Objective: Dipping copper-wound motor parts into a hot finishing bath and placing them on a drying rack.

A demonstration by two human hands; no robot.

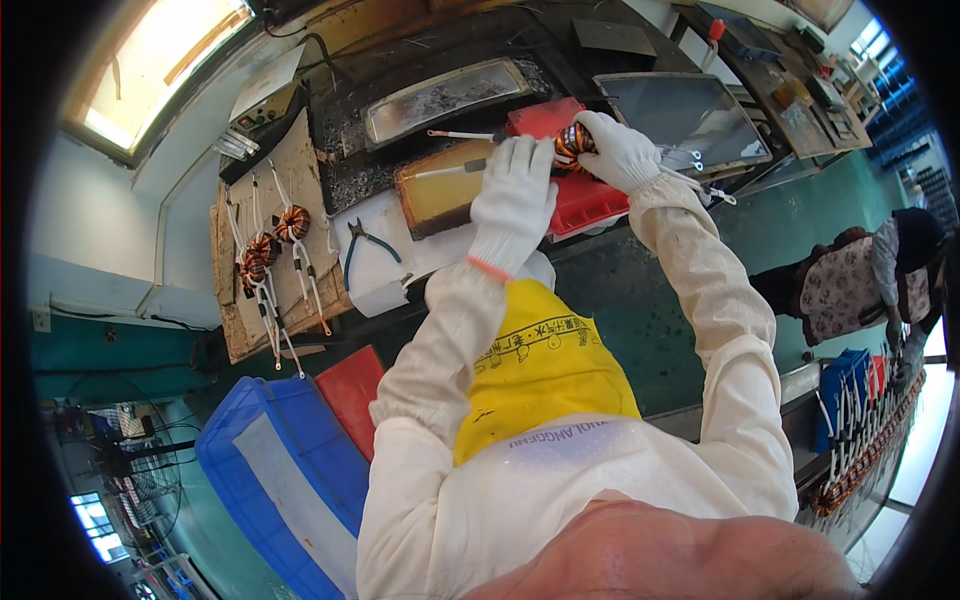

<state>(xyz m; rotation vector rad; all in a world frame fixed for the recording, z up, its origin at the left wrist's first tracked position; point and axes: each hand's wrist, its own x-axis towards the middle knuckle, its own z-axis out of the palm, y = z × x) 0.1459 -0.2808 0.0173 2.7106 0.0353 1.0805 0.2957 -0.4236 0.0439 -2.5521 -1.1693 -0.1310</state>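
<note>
My right hand, in a white knit glove, grips a ring-shaped coil of copper wire with dark bands. White leads with metal lugs stick out past that hand. My left hand, gloved too, is closed across the leads on the coil's other side; its fingertips are partly hidden. One white lead with a copper-coloured end comes out from beneath its fingers. Another white lead reaches over a yellowish block in a tray. The coil is above a red plastic bin.
On the left, several finished-looking coils lie on a worn board. Cutting pliers rest on white paper. Behind are a metal-framed pan and a grey-topped tray. A blue crate stands lower left; a co-worker is at right.
</note>
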